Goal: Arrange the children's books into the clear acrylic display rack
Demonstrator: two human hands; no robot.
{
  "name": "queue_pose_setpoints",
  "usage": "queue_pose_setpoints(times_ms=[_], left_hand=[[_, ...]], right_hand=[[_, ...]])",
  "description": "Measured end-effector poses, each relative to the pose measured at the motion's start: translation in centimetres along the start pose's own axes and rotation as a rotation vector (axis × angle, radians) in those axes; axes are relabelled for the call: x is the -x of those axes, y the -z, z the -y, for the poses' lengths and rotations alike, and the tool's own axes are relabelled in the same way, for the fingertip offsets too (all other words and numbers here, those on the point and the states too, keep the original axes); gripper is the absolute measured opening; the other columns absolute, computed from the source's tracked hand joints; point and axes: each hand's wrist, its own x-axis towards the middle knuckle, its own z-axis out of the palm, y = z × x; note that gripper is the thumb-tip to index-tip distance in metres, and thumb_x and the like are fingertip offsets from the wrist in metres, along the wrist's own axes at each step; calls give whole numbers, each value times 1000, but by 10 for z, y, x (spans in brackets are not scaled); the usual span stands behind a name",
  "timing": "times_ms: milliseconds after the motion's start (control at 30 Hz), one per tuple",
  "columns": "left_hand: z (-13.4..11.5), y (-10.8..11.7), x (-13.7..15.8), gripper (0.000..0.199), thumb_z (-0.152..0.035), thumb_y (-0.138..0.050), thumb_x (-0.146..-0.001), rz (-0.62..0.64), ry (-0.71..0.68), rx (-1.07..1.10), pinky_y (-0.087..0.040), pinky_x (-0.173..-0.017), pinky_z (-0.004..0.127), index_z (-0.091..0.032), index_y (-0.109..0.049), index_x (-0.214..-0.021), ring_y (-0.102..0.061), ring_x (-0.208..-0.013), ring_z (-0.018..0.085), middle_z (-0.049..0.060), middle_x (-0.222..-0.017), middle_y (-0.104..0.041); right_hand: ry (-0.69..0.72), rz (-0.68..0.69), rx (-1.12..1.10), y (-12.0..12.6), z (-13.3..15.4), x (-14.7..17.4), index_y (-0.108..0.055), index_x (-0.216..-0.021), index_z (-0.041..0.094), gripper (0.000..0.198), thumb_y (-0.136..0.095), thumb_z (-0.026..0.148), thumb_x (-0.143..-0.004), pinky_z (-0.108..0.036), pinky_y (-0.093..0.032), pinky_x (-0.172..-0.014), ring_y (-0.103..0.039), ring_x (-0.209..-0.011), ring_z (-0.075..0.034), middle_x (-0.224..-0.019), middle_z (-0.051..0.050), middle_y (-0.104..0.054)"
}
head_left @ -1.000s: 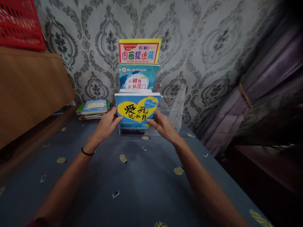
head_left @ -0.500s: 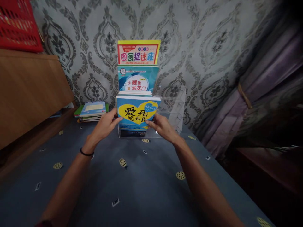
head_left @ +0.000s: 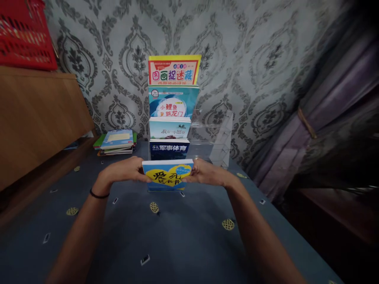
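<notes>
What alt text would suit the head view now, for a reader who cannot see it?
A person's left hand and right hand hold a blue-and-yellow book in front of a clear rack, where four books rise in tiers. Left of the rack, a book stack lies on a dark blue cloth.

Front book (head_left: 167, 183) between your left hand (head_left: 126, 170) and right hand (head_left: 209, 172), before the rack (head_left: 224, 138) on the desk (head_left: 183, 244); rear books (head_left: 174, 96) in the rack's left part; book stack (head_left: 117, 139) left of it; basket (head_left: 23, 47) on cabinet (head_left: 38, 114), far left; wall (head_left: 254, 59) behind.
</notes>
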Motion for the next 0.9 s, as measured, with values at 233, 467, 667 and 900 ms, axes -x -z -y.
queue_pose_setpoints(times_ms=[233,467,667,900], left_hand=[[-29,3,5,18,-36,-68,-79,167,10,-123,-37,-54,22,-18,-72,-77,-58,-61,14,-1,-67,-68],[-21,4,11,12,-29,-68,-77,143,34,-100,-42,-63,22,-23,-76,-84,-63,-70,16,-1,-75,-73],[-18,4,8,10,-28,-69,-78,151,59,-90,-41,-61,21,-21,-75,-81,-62,-69,15,-1,-73,-70],[-7,4,-1,28,-41,-73,-77,121,80,50,-40,-51,21,-14,-74,-85,-56,-57,13,1,-67,-69]], right_hand=[[-67,99,331,-15,48,8,-78,-95,22,21,-78,19,-74,-30,-49,-60,-66,-70,-20,-82,-3,-75],[-10,85,484,-44,63,17,-71,-81,23,8,-77,20,-76,-31,-38,-56,-53,-62,-17,-68,-2,-62],[-22,91,469,-37,58,14,-73,-89,23,14,-78,23,-76,-32,-43,-60,-58,-68,-20,-74,-3,-65],[-84,148,159,-17,30,0,-75,-107,22,31,-78,26,-76,-35,-57,-73,-70,-83,-24,-95,-5,-77]])
